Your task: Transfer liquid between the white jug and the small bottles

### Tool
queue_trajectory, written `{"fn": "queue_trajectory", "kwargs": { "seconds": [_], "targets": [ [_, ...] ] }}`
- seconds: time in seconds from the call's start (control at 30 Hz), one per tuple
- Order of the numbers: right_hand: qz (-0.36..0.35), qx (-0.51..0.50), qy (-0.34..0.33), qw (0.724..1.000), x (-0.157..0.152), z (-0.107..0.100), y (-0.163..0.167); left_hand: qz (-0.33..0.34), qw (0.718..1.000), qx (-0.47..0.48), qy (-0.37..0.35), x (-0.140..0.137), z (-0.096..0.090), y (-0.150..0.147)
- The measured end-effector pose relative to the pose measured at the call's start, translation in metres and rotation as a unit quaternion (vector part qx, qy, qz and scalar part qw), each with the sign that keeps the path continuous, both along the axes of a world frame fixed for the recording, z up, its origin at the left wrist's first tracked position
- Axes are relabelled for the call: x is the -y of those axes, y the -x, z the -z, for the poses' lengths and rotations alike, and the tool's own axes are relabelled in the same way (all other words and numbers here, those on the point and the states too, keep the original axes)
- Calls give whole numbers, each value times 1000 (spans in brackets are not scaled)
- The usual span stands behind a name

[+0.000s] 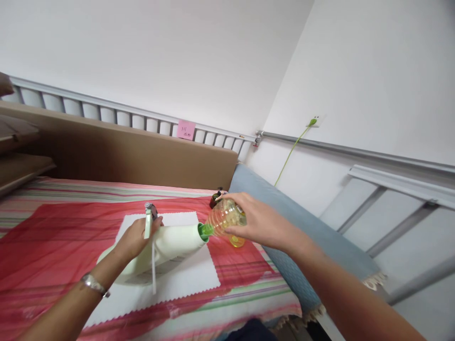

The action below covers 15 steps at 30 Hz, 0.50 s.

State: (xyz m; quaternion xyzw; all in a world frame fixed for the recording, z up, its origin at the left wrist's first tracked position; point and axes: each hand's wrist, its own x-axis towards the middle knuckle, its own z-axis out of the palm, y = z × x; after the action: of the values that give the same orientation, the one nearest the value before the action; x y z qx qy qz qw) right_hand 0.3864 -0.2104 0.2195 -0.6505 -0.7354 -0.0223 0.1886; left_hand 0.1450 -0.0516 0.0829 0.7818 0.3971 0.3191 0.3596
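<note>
My left hand (137, 239) is closed around a pale green trigger sprayer (148, 220), and its thin white dip tube hangs down. The same hand rests against a large pale green bottle (170, 242), which lies tilted with its green-rimmed mouth facing right. My right hand (254, 220) grips a clear ribbed plastic bottle (223, 218) with a yellow tint. The necks of the two bottles meet at the green rim; whether liquid flows between them I cannot tell. Below the right hand shows a yellow see-through round piece (237, 241), partly hidden.
A white scalloped-edge sheet (199, 279) lies on a red cloth (71, 227) over striped fabric (249, 298). A dark bottle (213, 200) stands behind my right hand. Beyond are a brown board (142, 163), blue padded cover (284, 213) and metal rails (373, 154).
</note>
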Motion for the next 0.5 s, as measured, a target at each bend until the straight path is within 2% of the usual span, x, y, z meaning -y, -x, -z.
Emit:
{"fn": "queue_trajectory", "kwargs": {
  "seconds": [0.13,0.23,0.4,0.5],
  "targets": [
    [-64,75,-11,995,-1,-8,21,4,1000,0,13,1,0,7],
    [-68,63,-24,995,-1,-11,30,-9,999,22,23,0,4,15],
    [-23,-71,-26,997,-4,-8,23,-49,994,87,44,0,13,33],
    [9,-244,-26,969,-11,3,10,-81,986,125,76,-4,19,43]
  ]
}}
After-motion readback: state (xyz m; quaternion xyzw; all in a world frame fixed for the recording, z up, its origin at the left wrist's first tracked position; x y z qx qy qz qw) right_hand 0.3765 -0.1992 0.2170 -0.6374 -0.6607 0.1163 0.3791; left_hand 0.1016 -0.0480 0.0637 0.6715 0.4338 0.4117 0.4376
